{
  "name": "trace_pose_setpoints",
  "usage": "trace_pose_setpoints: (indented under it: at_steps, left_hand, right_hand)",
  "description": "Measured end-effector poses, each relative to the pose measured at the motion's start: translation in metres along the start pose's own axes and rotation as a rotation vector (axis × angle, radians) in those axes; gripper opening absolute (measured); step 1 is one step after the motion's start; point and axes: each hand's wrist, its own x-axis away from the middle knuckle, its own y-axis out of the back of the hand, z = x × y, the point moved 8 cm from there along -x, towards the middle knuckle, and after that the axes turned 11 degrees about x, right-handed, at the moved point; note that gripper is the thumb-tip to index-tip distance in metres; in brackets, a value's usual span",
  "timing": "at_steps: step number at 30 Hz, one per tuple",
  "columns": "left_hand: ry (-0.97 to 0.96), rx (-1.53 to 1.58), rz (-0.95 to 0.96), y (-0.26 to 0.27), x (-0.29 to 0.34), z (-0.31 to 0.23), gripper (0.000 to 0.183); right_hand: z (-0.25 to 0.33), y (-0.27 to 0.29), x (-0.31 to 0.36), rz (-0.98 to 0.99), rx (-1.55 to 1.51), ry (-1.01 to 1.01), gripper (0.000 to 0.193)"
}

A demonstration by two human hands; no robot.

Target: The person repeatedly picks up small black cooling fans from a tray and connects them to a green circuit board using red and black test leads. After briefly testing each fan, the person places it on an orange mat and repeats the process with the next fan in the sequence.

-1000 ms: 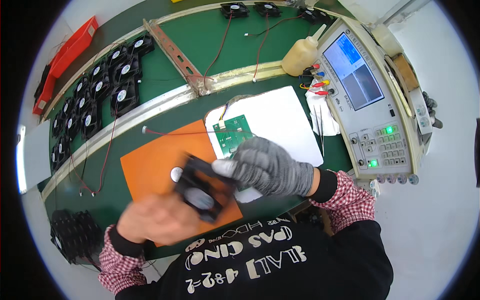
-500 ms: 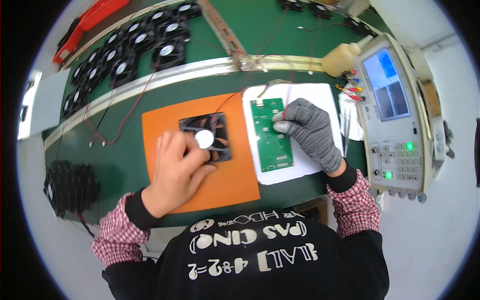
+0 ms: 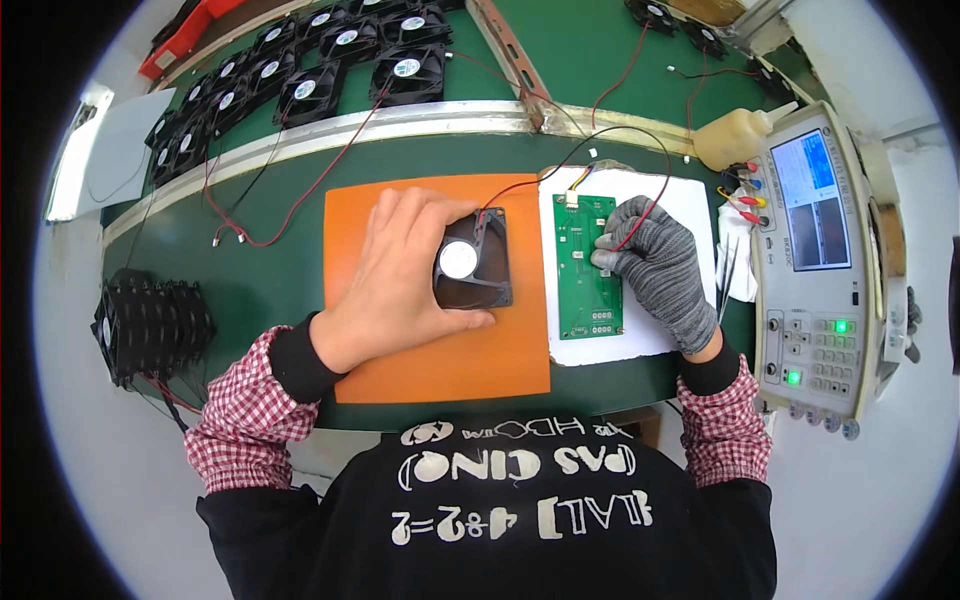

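A black square cooling fan [image 3: 480,262] with a white hub lies flat on an orange mat [image 3: 450,360]. My bare left hand [image 3: 400,275] rests on its left side, fingers curled around its edge. Red and black leads [image 3: 560,170] run from the fan toward a green circuit board [image 3: 585,290] on a white sheet [image 3: 650,340]. My right hand [image 3: 655,265], in a grey knit glove, presses on the board's right edge and pinches the fan's wire end there.
Rows of black fans [image 3: 320,60] lie at the back left, and a stack of fans [image 3: 150,325] stands at the left edge. A test instrument with a screen [image 3: 825,250] stands at the right, a cream bottle [image 3: 735,140] behind it. Tweezers [image 3: 725,280] lie beside the white sheet.
The fan went from held up in both hands to lying flat on the orange mat. My right hand moved onto the green board with the wire.
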Motion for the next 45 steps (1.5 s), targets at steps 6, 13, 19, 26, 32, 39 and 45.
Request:
trace_pose_setpoints:
  at_steps: [6, 13, 19, 26, 32, 39, 45]
  left_hand:
    - [-0.464, -0.453, -0.229, 0.027, 0.028, -0.079, 0.045]
    - [0.064, 1.154, 0.227, 0.041, 0.029, -0.083, 0.042]
    - [-0.002, 0.941, 0.212, 0.048, 0.032, -0.076, 0.072]
    - [-0.871, -0.789, -0.981, 0.045, 0.058, -0.127, 0.047]
    - [-0.776, -0.318, -0.326, 0.045, -0.063, -0.122, 0.064]
    - [-0.033, -0.950, -0.150, 0.050, -0.114, 0.080, 0.019]
    - [-0.365, -0.524, -0.235, 0.032, -0.085, 0.013, 0.014]
  right_hand:
    - [-0.007, 0.001, 0.004, -0.071, -0.140, 0.043, 0.019]
    - [0.003, 0.007, 0.004, -0.136, -0.022, 0.120, 0.021]
    - [0.007, 0.006, 0.004, -0.127, -0.033, 0.134, 0.021]
    - [0.002, 0.004, 0.005, -0.123, -0.001, 0.099, 0.020]
    - [-0.002, 0.005, 0.010, -0.165, 0.081, 0.073, 0.017]
    - [-0.008, 0.013, 0.008, -0.220, -0.225, -0.156, 0.026]
    - [0.007, 0.011, 0.011, -0.102, -0.511, -0.216, 0.055]
